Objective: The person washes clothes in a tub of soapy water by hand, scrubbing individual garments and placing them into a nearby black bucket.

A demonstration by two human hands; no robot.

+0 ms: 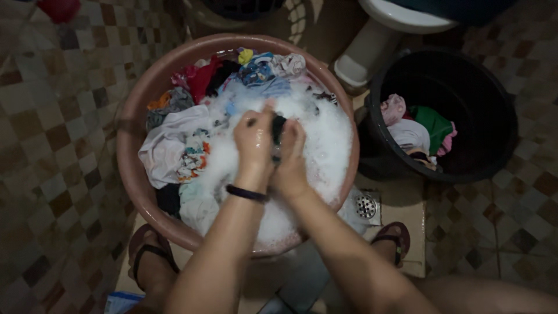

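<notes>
Gripping a dark garment (278, 129) together, left hand (254, 142) and right hand (290, 154) (over the sudsy basin (135, 174))

To my right I see a black bucket (500, 125) with pink, white and green clothes (415, 128) in it, a white toilet base (363, 49) above, a round metal floor drain (366, 206) below, and brown checkered floor tiles (52, 134).

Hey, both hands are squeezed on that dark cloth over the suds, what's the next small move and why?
Probably rub the dark cloth between the left hand and right hand once more, then dip it into the foam. Both hands clasp it together above the brown basin, and it looks only partly soaped.
</notes>
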